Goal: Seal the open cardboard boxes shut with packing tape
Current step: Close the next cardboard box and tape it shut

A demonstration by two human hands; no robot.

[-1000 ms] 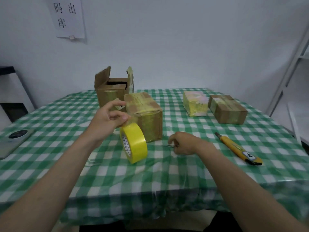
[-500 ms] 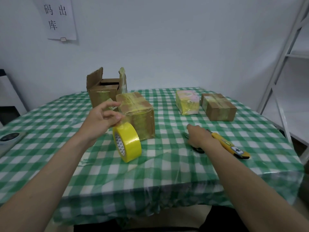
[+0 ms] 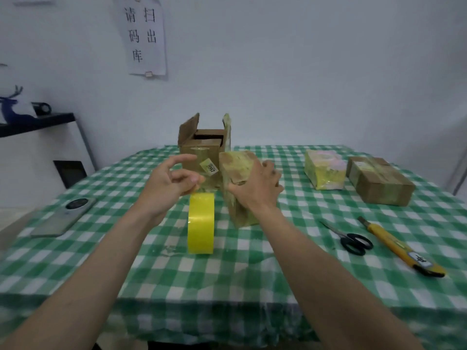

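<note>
White wall and a paper sign point(image 3: 146, 36) stand behind the table point(image 3: 252, 274), which wears a green checked cloth. Only the head view is given.

Taking the roll point(image 3: 201, 223) as landmark: it stands on edge at the middle of the table. Just above it the left hand point(image 3: 169, 185) pinches what looks like the tape's free end between thumb and forefinger, the other fingers spread loose. Just right of the roll, the right hand point(image 3: 257, 190) grips a taped box point(image 3: 237, 183), fingers curled round its far side. Behind the roll stands the open box point(image 3: 202, 145), flaps up; a smaller carton seems to sit inside (its contents cannot be told). Far right of the roll lie a yellow-wrapped parcel point(image 3: 324, 170) and a sealed box point(image 3: 379, 183); nearer right, scissors point(image 3: 351, 239) and a knife point(image 3: 401, 248). Left of it lies a phone point(image 3: 65, 215).

My reading: a strip is being drawn for the gripped box. Next, lay the end down flat, pull across the seam, then cut.
</note>
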